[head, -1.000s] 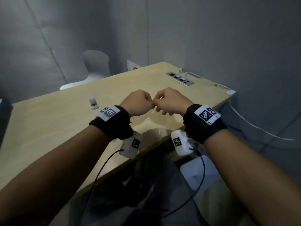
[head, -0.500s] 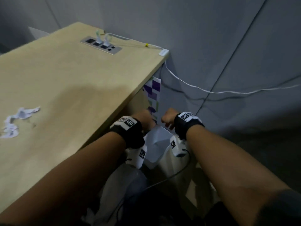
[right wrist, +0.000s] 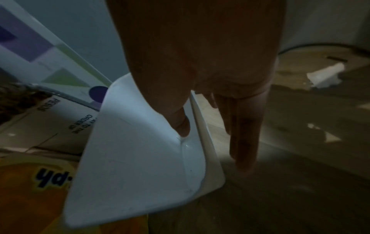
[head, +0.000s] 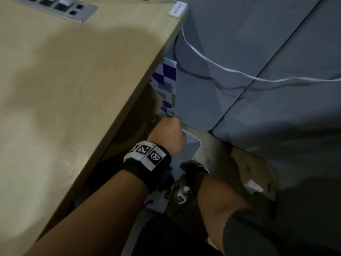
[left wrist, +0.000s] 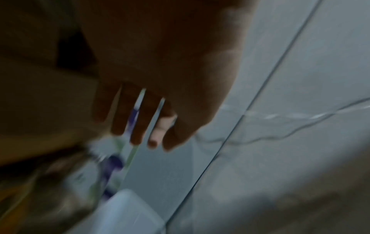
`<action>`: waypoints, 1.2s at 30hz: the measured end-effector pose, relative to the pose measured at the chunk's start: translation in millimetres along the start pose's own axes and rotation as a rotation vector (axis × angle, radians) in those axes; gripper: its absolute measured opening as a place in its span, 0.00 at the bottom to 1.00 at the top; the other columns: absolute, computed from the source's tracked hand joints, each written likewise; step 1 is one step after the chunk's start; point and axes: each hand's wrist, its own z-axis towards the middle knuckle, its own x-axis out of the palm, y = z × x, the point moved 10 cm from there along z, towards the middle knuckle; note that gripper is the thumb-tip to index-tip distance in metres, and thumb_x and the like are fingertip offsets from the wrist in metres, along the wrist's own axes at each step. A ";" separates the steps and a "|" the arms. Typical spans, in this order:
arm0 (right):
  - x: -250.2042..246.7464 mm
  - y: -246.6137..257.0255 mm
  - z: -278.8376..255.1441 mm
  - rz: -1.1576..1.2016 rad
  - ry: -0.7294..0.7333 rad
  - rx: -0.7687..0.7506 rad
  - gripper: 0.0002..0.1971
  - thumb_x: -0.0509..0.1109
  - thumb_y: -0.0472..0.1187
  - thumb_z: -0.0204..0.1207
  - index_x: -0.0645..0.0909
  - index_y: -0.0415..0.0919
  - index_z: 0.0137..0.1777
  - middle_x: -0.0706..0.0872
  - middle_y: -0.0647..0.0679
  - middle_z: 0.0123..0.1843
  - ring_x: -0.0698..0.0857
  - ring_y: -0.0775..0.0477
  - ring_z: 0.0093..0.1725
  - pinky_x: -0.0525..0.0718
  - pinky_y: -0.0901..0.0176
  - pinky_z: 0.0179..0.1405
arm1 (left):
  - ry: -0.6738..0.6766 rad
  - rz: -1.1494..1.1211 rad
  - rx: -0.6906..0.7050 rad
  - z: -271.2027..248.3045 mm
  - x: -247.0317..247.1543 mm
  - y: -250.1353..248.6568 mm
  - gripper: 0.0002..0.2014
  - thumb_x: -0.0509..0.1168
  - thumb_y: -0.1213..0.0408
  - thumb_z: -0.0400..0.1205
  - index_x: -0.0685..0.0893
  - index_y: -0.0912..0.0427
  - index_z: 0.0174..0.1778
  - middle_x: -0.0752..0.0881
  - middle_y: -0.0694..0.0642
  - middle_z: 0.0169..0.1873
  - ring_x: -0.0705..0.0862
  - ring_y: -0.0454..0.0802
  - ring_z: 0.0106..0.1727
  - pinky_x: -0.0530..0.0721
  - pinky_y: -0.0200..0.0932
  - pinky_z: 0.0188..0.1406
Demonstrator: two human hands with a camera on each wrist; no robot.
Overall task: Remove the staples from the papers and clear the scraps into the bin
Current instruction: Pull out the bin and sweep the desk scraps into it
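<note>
A white plastic bin (head: 192, 146) stands on the floor beside the table's right edge. In the right wrist view my right hand (right wrist: 210, 134) pinches the bin (right wrist: 136, 150) by its rim, thumb inside the wall and fingers straight down outside. In the head view only that hand's black wristband (head: 193, 169) shows. My left hand (head: 166, 133) hovers over the bin's far side. In the blurred left wrist view its fingers (left wrist: 140, 126) hang down, slightly spread, holding nothing, above the bin (left wrist: 128, 210). No papers or staples are visible.
The wooden table (head: 73, 89) fills the left, with a socket strip (head: 55, 6) at the back. A white cable (head: 221, 69) runs along the grey wall. A purple-patterned board (head: 166, 84) and a printed carton (right wrist: 50, 123) stand behind the bin. A paper scrap (head: 252, 185) lies on the floor.
My hands have dropped from touching above the table edge down to the bin beside the table. The head view followed them down. My right hand has taken hold of the bin's rim.
</note>
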 end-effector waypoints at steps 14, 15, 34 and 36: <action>-70.3 21.2 -50.0 0.424 -0.002 -0.087 0.19 0.65 0.30 0.71 0.82 0.29 0.62 0.88 0.33 0.55 0.88 0.24 0.55 0.88 0.37 0.55 | 0.329 -0.009 -0.323 4.8 81.1 50.7 0.29 0.64 0.58 0.78 0.77 0.60 0.77 0.74 0.65 0.77 0.75 0.66 0.76 0.75 0.55 0.73; -78.7 24.3 -65.1 0.470 0.025 -0.095 0.17 0.64 0.29 0.70 0.81 0.29 0.59 0.87 0.30 0.53 0.89 0.22 0.51 0.89 0.27 0.49 | 0.323 -0.032 -0.329 3.3 76.5 47.7 0.28 0.64 0.60 0.79 0.76 0.61 0.77 0.74 0.66 0.77 0.75 0.66 0.76 0.76 0.54 0.72; -198.2 108.2 -367.2 -0.386 -0.720 -0.802 0.25 0.59 0.65 0.72 0.83 0.61 0.66 0.48 0.44 0.89 0.43 0.38 0.87 0.46 0.35 0.84 | -0.165 -0.275 -0.186 -109.3 -123.1 12.0 0.09 0.57 0.67 0.77 0.75 0.66 0.32 0.84 0.66 0.44 0.76 0.63 0.42 0.74 0.46 0.41; -161.1 117.1 -412.2 -0.594 -0.716 -0.983 0.26 0.54 0.72 0.76 0.88 0.62 0.55 0.61 0.49 0.87 0.51 0.44 0.87 0.41 0.27 0.82 | -0.196 -0.279 -0.173 -129.9 -134.6 18.2 0.09 0.57 0.66 0.78 0.80 0.66 0.38 0.85 0.66 0.47 0.78 0.63 0.43 0.75 0.46 0.43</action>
